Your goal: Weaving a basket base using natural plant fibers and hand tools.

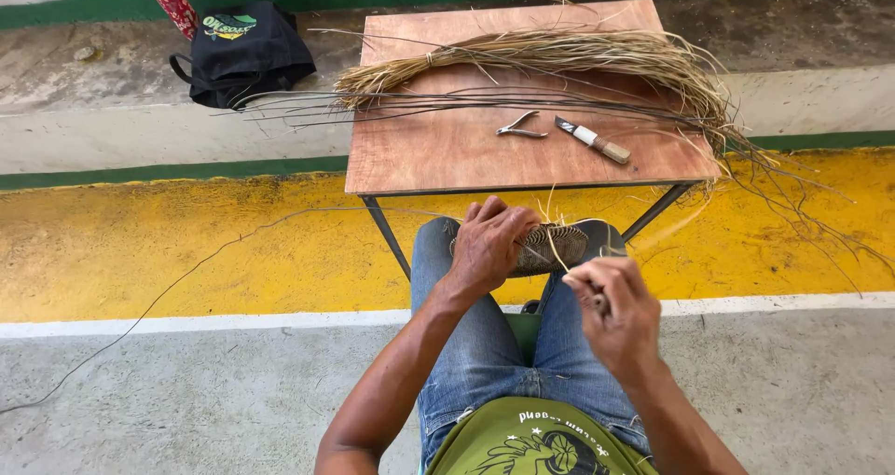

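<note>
clearly a small woven basket piece (pixel 550 248) is being held on the lap, just below the near edge of the wooden table (pixel 438 153), pressed down by the left hand (pixel 489 244), whose fingers are being curled over its rim; the right hand (pixel 615 307) is being closed around a thin pale strand (pixel 557 242) that is being drawn from the weave toward the body. judged by its look, the piece is being treated as light and springy rather than stiff, with loose ends that could slip or fray, so the firm coiled rim is being taken as the safest place to grip, while the strand is best pinched near its free end. on the table a bundle of dried fibre (pixel 559 60), small pliers (pixel 519 126) and a knife (pixel 594 140) are lying well apart from both hands
</note>
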